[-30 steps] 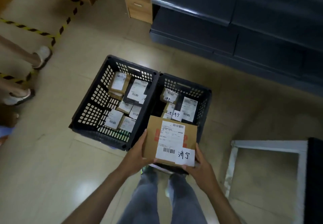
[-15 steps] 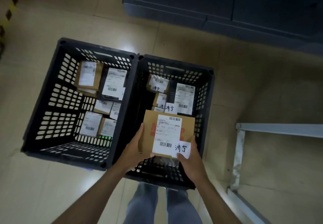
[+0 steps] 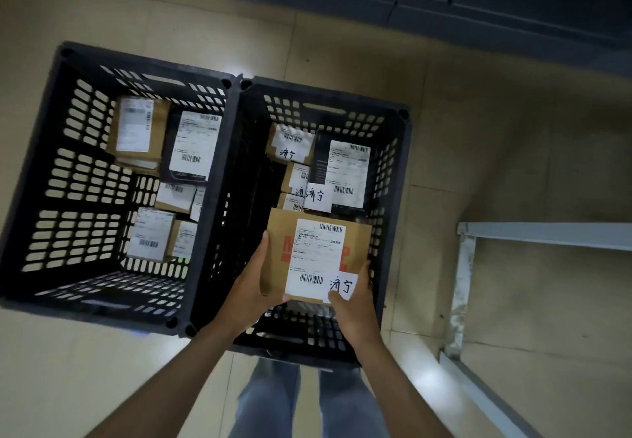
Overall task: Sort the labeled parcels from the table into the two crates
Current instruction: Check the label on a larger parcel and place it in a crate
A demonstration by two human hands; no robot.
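**Fingers (image 3: 266, 249) of both hands clamp parcel over right crate**

Head view: the left hand (image 3: 251, 287) curls round the left edge of the cardboard parcel (image 3: 318, 259). The right hand (image 3: 355, 304) grips its near-right corner, thumb on the handwritten tag (image 3: 342, 285). The parcel hangs in the mouth of the right crate (image 3: 325, 94), at the near end.

Likely risks:
- A release from height could tip it onto the stacked parcels (image 3: 347, 171) at the far end.
- Knuckles could catch the near and right walls, both close.

What lies under the parcel is mostly hidden. The left crate (image 3: 143, 61) touches alongside. The metal frame (image 3: 465, 283) sits to the right, apart.
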